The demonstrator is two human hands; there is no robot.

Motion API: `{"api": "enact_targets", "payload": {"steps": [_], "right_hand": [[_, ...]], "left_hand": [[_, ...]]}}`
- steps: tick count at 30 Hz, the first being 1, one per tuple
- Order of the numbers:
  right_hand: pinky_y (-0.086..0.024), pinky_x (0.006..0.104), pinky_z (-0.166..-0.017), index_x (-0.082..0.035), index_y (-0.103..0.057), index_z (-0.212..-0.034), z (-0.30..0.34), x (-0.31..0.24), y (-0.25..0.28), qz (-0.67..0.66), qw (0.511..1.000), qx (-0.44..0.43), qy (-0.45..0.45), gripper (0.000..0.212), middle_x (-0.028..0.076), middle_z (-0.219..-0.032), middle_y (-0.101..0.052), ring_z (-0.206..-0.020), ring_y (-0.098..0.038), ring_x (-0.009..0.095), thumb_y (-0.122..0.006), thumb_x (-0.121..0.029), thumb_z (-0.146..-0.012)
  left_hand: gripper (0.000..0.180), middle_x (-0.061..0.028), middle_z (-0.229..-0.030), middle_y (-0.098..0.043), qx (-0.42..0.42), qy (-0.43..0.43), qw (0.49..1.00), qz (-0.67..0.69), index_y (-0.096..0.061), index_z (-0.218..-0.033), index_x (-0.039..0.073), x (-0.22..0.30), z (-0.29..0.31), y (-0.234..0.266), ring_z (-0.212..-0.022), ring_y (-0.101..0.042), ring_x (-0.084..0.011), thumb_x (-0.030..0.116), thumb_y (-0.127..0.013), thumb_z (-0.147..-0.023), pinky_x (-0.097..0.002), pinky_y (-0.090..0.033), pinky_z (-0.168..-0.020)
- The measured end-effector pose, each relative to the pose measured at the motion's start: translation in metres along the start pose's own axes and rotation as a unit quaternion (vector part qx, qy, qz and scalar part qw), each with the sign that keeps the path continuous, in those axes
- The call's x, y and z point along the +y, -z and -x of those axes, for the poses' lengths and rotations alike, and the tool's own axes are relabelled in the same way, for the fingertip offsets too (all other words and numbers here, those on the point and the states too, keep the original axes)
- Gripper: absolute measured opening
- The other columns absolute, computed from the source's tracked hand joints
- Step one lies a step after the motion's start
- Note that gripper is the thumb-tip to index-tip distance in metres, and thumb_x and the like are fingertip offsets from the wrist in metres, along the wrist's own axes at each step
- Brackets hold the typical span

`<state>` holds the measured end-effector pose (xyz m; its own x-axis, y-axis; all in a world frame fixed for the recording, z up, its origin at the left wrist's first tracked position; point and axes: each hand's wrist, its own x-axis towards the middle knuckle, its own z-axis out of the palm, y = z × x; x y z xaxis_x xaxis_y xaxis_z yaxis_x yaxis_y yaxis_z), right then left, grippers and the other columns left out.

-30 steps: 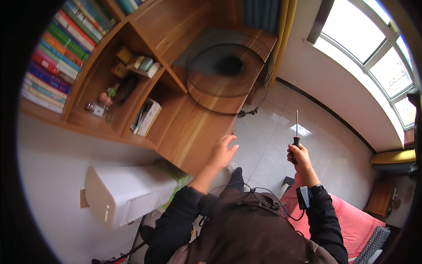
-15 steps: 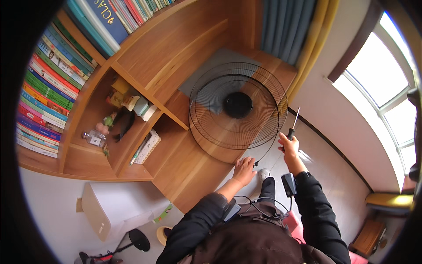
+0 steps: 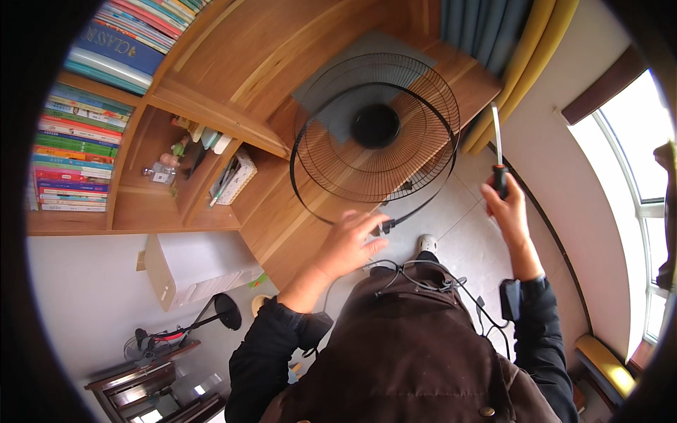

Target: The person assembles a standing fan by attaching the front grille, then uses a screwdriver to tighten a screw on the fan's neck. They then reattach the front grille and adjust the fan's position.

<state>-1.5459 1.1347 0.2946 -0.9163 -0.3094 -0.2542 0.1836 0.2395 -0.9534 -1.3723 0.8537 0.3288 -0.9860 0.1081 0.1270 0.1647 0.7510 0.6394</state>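
Note:
A round black wire fan grille (image 3: 376,125) with a dark central disc lies over the wooden desktop, partly past its near edge. Around it runs a thin black hoop (image 3: 295,173), its near side raised toward me and apart from the grille's rim. My left hand (image 3: 347,243) is closed on the hoop beside its small black clasp (image 3: 386,225), thumb and fingers on either side. In my right hand (image 3: 509,210) is a screwdriver (image 3: 498,144) with a black handle and a long metal shaft pointing away from me, to the right of the grille.
Bookshelves (image 3: 77,151) and open cubbies with small ornaments (image 3: 163,173) stand at the left. A grey mat (image 3: 345,63) lies under the grille's far side. Blue and yellow curtains (image 3: 529,67) hang at the back right. Cables (image 3: 423,276) cross in front of my body.
The hoop's near side has come up and toward me with my left hand. My right hand has moved right with the screwdriver, away from the grille. My view has shifted.

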Motion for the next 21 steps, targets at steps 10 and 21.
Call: {"api": "enact_targets", "payload": {"steps": [10, 21], "right_hand": [[-0.05, 0.0345, -0.068, -0.003, -0.059, -0.109, 0.071, -0.03, -0.007, 0.204, 0.938, -0.126, 0.249, 0.031, 0.013, -0.086, -0.058, -0.075, -0.06, 0.031, -0.071, -0.01, -0.081], [-0.051, 0.0353, -0.065, -0.006, -0.064, -0.107, 0.061, -0.039, -0.025, 0.258, 0.891, -0.084, 0.364, 0.037, 0.009, -0.084, -0.058, -0.072, -0.061, 0.028, -0.075, -0.008, -0.072]], "left_hand": [[0.033, -0.0048, -0.079, -0.057, 0.066, 0.025, 0.996, -0.047, -0.066, -0.106, 0.007, 0.017, -0.019, 0.042, -0.083, -0.054, -0.024, 0.008, -0.076, -0.075, -0.0367, -0.039, -0.094], [0.036, -0.0049, -0.083, -0.059, 0.098, -0.006, 0.994, -0.055, -0.067, -0.106, 0.006, 0.015, -0.033, 0.055, -0.085, -0.053, -0.0236, 0.007, -0.077, -0.072, -0.0373, -0.039, -0.096]]}}
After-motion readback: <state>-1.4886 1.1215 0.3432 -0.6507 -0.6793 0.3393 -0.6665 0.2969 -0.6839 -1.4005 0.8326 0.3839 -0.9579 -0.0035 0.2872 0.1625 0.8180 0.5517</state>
